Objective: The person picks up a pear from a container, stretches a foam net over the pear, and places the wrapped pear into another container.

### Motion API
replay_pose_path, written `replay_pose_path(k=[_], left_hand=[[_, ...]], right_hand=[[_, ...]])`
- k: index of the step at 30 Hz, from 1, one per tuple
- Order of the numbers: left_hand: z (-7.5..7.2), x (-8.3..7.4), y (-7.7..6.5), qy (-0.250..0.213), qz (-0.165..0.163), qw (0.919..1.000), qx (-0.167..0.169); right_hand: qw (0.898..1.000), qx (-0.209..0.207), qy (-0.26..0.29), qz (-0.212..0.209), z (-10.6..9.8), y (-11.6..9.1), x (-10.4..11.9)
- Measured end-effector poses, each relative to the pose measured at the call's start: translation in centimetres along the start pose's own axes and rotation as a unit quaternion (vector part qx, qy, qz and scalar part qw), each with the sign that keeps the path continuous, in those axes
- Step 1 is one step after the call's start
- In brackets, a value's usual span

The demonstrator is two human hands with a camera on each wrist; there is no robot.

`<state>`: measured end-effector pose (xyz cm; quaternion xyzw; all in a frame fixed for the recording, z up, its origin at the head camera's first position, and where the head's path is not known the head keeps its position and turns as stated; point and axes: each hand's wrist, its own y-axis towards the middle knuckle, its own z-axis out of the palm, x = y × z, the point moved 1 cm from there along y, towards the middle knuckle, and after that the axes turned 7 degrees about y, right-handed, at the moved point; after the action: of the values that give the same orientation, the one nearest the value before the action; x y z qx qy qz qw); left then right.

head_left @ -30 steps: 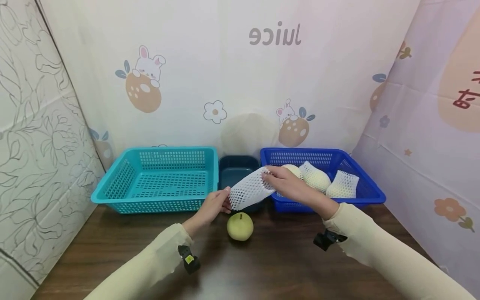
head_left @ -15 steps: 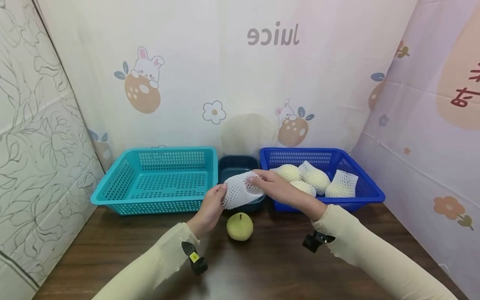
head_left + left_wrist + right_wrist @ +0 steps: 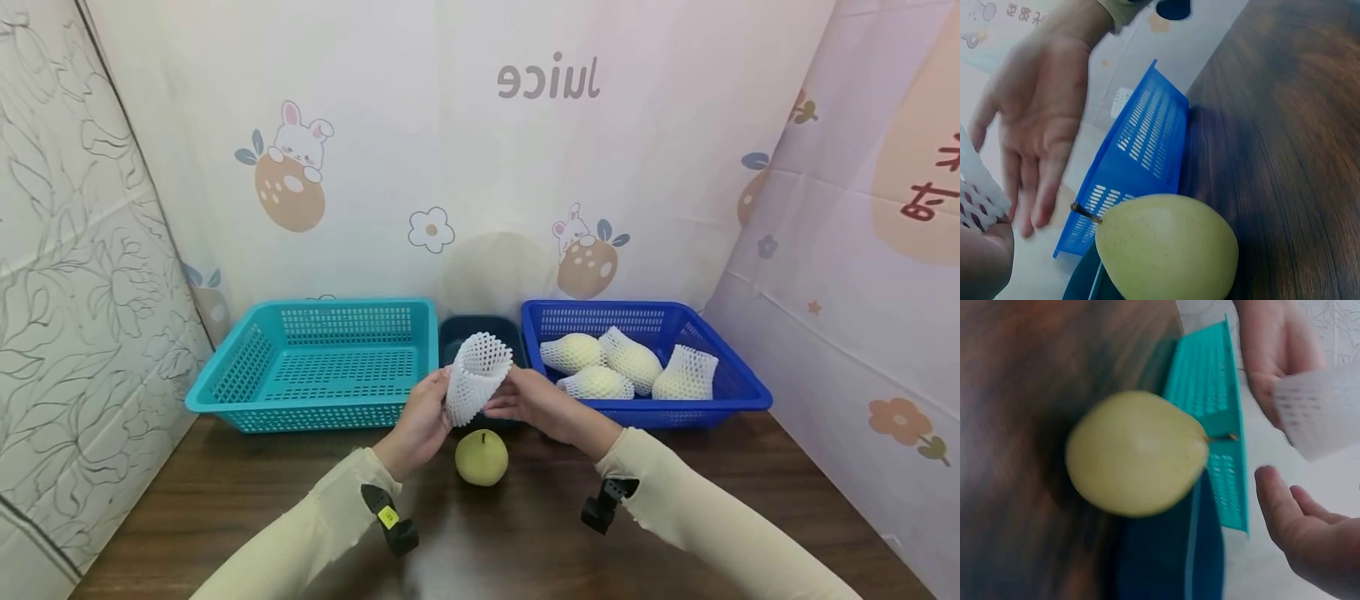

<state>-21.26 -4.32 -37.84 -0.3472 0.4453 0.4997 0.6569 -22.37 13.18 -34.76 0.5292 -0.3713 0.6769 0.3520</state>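
Note:
My left hand (image 3: 422,421) grips a white foam fruit net (image 3: 477,379) by its side, and the net's round mouth gapes toward the upper right. Close by on the right, my right hand (image 3: 543,406) has its fingers extended. In the left wrist view that right hand (image 3: 1044,119) shows its palm, with nothing in it. The right wrist view shows a gap between its fingers (image 3: 1279,503) and the net (image 3: 1322,409). Below both hands a bare yellow-green pear (image 3: 482,458) stands on the table, stem up.
A teal basket (image 3: 322,415) with nothing in it is at the left. The blue basket (image 3: 675,417) at the right holds several net-wrapped pale fruits (image 3: 633,364). Between them sits a dark tray (image 3: 457,329), partly behind the hands. Printed cloth (image 3: 375,150) hangs behind.
The net has swung from a slant to nearly upright, and its mouth has opened. My right hand has let go of it and dropped lower beside it. The pear stays put.

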Motion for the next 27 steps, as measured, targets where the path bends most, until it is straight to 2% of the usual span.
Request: replay_pose_path(k=[4, 7, 10, 14, 18, 21, 24, 27], left_hand=[[0.3, 0.1, -0.1, -0.006, 0.000, 0.9998, 0.018], [0.4, 0.2, -0.1, 0.004, 0.003, 0.9998, 0.019], [0.3, 0.3, -0.1, 0.028, 0.015, 0.9994, 0.015], [0.1, 0.4, 0.1, 0.046, 0.029, 0.9985, -0.009], [-0.3, 0.6, 0.3, 0.056, 0.042, 0.9968, -0.039], [-0.5, 0.8, 0.4, 0.068, 0.045, 0.9952, -0.054], [-0.8, 1.0, 0.4, 0.083, 0.037, 0.9940, -0.060], [-0.9, 0.9, 0.3, 0.080, 0.021, 0.9956, -0.044]], right_hand=[[0.997, 0.054, 0.047, 0.027, 0.8, 0.2, -1.2], [0.995, 0.065, 0.065, 0.033, 1.3, 0.2, -1.6], [0.995, 0.058, 0.068, 0.032, 1.5, 0.2, -1.7], [0.995, 0.038, 0.087, 0.021, 1.4, 0.2, -1.7], [0.992, 0.006, 0.124, -0.004, 1.1, 0.1, -1.5], [0.986, -0.011, 0.167, -0.013, 1.0, 0.1, -1.4], [0.978, -0.009, 0.210, 0.001, 1.0, 0.1, -1.2], [0.973, 0.014, 0.229, 0.032, 1.0, 0.1, -1.1]])
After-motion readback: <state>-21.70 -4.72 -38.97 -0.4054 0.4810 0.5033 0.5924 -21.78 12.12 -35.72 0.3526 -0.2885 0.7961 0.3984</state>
